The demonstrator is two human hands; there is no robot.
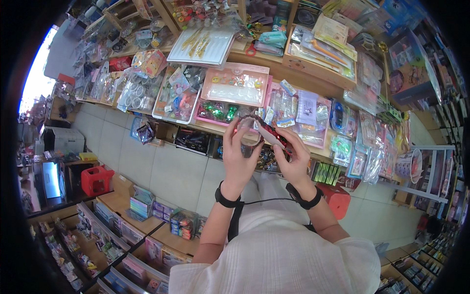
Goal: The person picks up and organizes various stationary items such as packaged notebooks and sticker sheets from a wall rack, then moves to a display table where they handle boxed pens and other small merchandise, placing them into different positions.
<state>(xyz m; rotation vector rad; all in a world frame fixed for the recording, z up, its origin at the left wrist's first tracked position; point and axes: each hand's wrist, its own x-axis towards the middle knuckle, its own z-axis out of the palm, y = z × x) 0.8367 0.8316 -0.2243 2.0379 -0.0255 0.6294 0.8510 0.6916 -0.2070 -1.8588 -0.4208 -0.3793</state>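
Note:
Both my hands are raised in front of my body, over the front edge of the goods-covered table. Between them is a curved dark-red band (250,117) with a shiny red sequined part and a pale pinkish flat piece (269,135); its exact kind is unclear. My left hand (238,158) curls its fingers round the left side of the loop. On the other side, my right hand (294,158) pinches the sequined end. A pink-rimmed tray (215,126) with green and red sequined items lies just beyond my left fingers. Bagged goods (284,105) lie beyond my right hand.
Clear bags of bangles (137,93), a white tray (159,117) and a wooden box of packets (318,71) crowd the table. Below its edge sit dark bins (193,140). A red stool (96,180) stands at left, another (336,200) near my right arm. Shelves (142,230) run behind at lower left.

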